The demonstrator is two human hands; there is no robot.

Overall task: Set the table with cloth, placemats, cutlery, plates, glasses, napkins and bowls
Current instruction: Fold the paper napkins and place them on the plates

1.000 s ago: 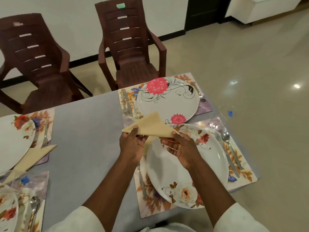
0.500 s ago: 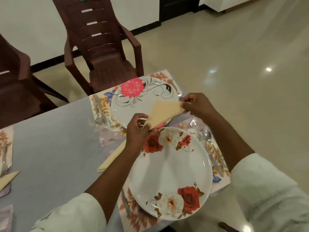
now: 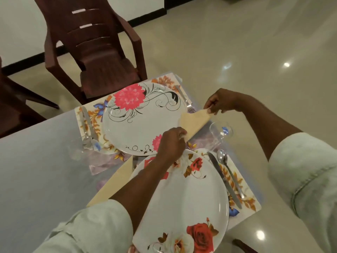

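We have carried the napkin right past the far plate; both hands, left and right, pinch its ends, ready to lay it.

One head-worn view, looking steeply down

It faces forward over the counter corner from close above, both forearms entering from the bottom edge, a brown chair and glossy floor beyond the far edge.

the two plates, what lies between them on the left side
In the head view, a folded yellow napkin lies there on the placemat, between pink-flower plate and rose plate.
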